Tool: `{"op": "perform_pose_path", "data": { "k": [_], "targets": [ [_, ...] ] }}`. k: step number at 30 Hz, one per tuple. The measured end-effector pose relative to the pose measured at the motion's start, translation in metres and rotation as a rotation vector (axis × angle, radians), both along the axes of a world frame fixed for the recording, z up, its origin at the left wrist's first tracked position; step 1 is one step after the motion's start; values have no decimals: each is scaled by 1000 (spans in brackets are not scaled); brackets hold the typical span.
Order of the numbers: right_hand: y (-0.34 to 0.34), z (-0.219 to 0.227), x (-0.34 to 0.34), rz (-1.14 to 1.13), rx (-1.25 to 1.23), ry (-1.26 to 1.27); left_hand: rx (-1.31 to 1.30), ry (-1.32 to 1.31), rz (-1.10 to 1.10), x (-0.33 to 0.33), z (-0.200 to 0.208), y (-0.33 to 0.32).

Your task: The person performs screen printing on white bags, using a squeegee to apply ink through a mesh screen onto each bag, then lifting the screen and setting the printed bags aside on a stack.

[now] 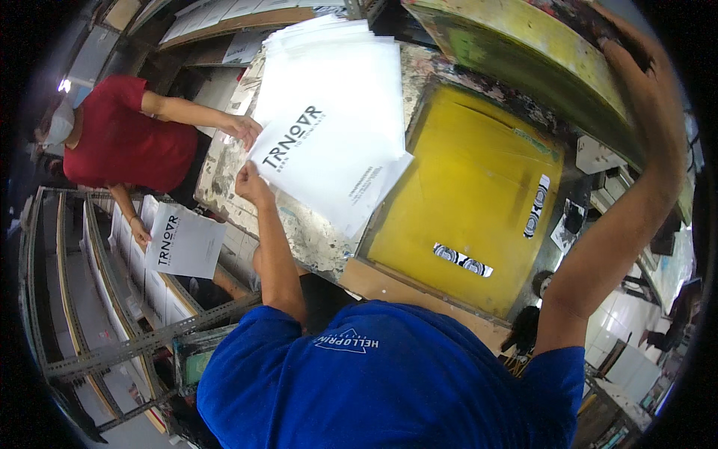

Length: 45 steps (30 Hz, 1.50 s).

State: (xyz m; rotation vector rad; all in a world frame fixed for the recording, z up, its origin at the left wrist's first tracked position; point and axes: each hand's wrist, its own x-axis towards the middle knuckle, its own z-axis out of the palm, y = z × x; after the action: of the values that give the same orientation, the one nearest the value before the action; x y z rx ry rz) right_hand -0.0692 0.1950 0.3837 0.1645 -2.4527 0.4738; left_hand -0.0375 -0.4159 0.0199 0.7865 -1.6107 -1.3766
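Observation:
Between its thumb and fingers, my left hand (254, 185) pinches the near left corner of a white printed sheet (321, 165) with black lettering. The sheet lies on top of a stack of white sheets (329, 67). My right hand (634, 54) is raised at the far right, closed on the upper edge of a tilted screen-printing frame (523, 67) stained yellow-green. Under the lifted frame lies a glossy yellow printing board (464, 179) with two black-and-white patterned strips (462, 259) stuck on it. A co-worker's hand (243, 129) is at the sheet's left edge, beside mine.
The co-worker in a red shirt (138, 138) holds another printed sheet (187, 241) low in the other hand. A metal drying rack (142, 340) filled with sheets stands at the lower left. The table (232, 168) is paint-stained. More shelves with sheets (224, 19) are behind.

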Motion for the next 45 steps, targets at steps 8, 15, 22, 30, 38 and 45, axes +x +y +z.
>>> {"op": "perform_pose_path", "data": {
  "k": [8,15,22,30,38,45],
  "targets": [
    [24,-2,-11,7,91,-70,-880,-133,302,-14,9,21],
    [-57,25,20,219,-198,-134,-804,-375,-663,-40,-13,231],
    [-78,33,35,158,47,5,-651,-367,-700,-52,-33,245],
    [-72,34,34,145,26,-58,-670,-441,-703,-53,-36,245],
    [-73,35,37,120,25,18,-654,-382,-672,-52,-32,251],
    [-72,30,38,66,108,74,-550,-314,-844,-33,20,272]
  ]
}}
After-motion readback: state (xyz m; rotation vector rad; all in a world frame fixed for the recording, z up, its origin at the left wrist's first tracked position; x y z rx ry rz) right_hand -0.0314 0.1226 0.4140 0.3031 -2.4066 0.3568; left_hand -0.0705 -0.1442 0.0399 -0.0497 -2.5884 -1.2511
